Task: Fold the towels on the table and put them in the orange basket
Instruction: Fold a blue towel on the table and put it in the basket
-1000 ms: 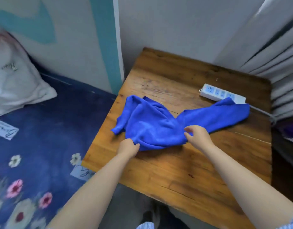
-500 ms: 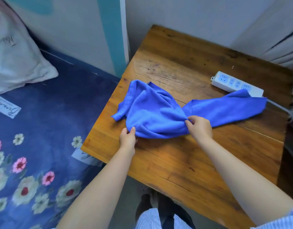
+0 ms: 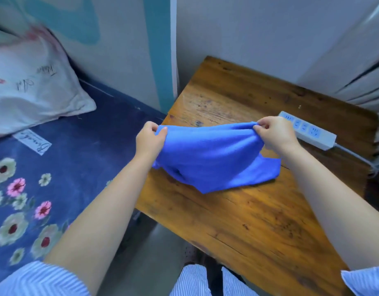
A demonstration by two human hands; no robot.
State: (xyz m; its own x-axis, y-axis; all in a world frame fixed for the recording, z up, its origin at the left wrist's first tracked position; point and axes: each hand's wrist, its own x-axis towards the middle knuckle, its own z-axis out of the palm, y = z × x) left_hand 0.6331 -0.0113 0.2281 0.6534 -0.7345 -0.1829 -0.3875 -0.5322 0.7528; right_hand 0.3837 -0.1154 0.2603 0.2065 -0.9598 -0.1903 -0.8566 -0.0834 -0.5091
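above the table (image 3: 259,221), left hand (image 3: 149,141) and right hand (image 3: 274,133) are now pinching the lifted towel (image 3: 212,154) edge taut, starting the fold.

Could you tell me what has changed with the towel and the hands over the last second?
Both hands, left and right, have lifted the blue towel's near edge off the table and stretched it between them; its lower part still rests there. The power strip stayed in place.
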